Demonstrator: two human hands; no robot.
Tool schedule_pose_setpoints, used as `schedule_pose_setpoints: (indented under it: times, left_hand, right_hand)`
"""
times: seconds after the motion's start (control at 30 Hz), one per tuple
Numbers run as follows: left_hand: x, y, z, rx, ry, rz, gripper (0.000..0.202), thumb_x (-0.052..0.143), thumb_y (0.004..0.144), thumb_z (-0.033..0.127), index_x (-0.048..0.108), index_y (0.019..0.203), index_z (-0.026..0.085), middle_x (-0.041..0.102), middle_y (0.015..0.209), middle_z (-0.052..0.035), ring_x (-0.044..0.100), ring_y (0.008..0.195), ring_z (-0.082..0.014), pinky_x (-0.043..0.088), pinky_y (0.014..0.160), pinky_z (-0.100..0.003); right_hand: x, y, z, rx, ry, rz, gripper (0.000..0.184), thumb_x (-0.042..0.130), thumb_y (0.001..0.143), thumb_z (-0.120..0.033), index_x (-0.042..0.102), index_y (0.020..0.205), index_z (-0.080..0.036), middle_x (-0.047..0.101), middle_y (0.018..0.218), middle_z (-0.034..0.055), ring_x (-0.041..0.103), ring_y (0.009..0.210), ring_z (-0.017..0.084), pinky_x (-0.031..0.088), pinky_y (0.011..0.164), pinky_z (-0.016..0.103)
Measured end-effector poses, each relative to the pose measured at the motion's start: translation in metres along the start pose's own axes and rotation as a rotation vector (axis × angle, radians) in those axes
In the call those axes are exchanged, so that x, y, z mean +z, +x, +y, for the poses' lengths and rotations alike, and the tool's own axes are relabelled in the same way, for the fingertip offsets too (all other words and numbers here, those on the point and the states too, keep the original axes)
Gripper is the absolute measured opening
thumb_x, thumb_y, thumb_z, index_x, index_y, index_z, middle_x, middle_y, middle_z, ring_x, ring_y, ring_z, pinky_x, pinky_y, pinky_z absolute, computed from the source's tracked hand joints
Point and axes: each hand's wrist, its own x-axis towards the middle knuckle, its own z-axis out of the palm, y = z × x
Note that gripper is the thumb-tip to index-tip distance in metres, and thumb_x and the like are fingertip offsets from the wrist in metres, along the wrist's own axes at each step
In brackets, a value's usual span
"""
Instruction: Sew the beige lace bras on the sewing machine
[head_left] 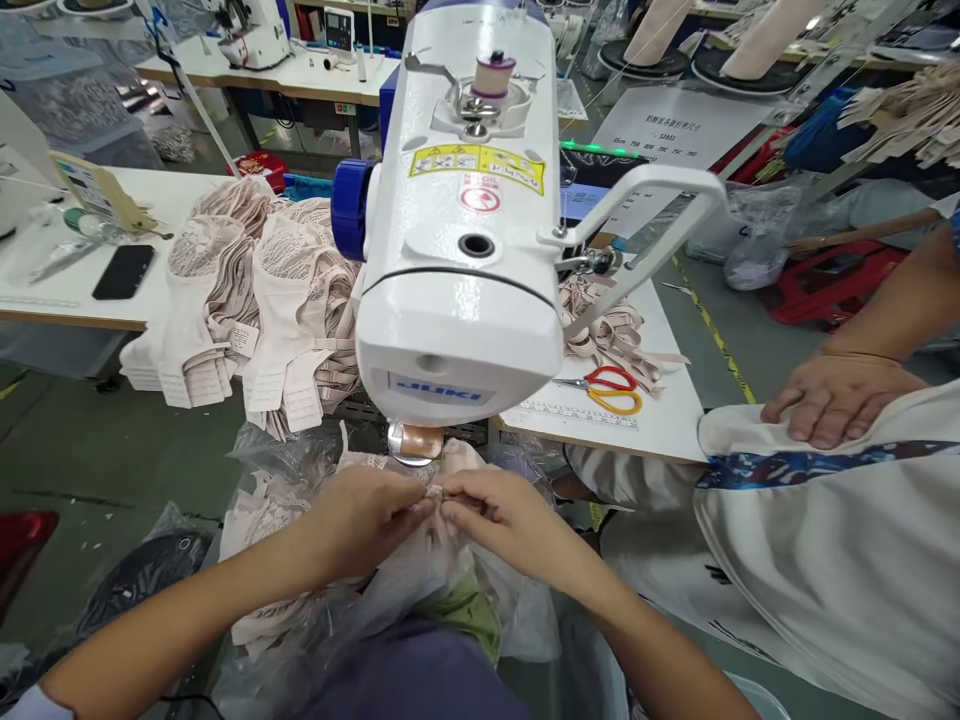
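Note:
My left hand (371, 515) and my right hand (499, 515) meet in front of the sewing machine (457, 330), just below its head. Both pinch a pale pink bra (448, 535) between thumb and fingers, with fabric bunched where the fingertips come together. Part of the cloth reaches up toward the machine's needle area, which the head hides. Below my left forearm, more pale lace pieces (259, 525) lie in clear plastic. To the right, red and yellow scissors (611, 390) rest on the table beside a printed ruler (577, 415).
Stacked pale bras (217, 290) hang over the left table edge near a black phone (124, 272). Loose straps (607, 320) lie right of the machine. Close on the right sits another person in white trousers (840, 540), one hand (844, 395) on the thigh.

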Motion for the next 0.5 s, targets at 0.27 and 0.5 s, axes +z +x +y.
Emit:
schedule_pose_setpoints:
  times: [0.27, 0.5]
  left_hand:
    - [-0.035, 0.013, -0.021, -0.19, -0.08, 0.055, 0.047, 0.057, 0.092, 0.042, 0.039, 0.056, 0.019, 0.038, 0.048, 0.0045, 0.036, 0.048, -0.0098, 0.02, 0.051, -0.026]
    - [-0.041, 0.028, -0.04, -0.304, -0.214, 0.263, 0.023, 0.067, 0.083, 0.041, 0.064, 0.075, 0.02, 0.057, 0.057, 0.0026, 0.049, 0.051, -0.0141, 0.034, 0.049, -0.025]
  right_hand:
    - [-0.011, 0.032, 0.012, -0.079, -0.034, 0.214, 0.02, 0.066, 0.093, -0.029, 0.072, 0.076, -0.019, 0.071, 0.076, 0.0009, 0.061, 0.077, 0.017, 0.039, 0.075, 0.029]
    - [-0.019, 0.049, 0.028, 0.114, 0.077, 0.17, 0.025, 0.069, 0.087, -0.043, 0.075, 0.081, -0.02, 0.076, 0.084, 0.0032, 0.07, 0.083, 0.024, 0.048, 0.074, 0.031]
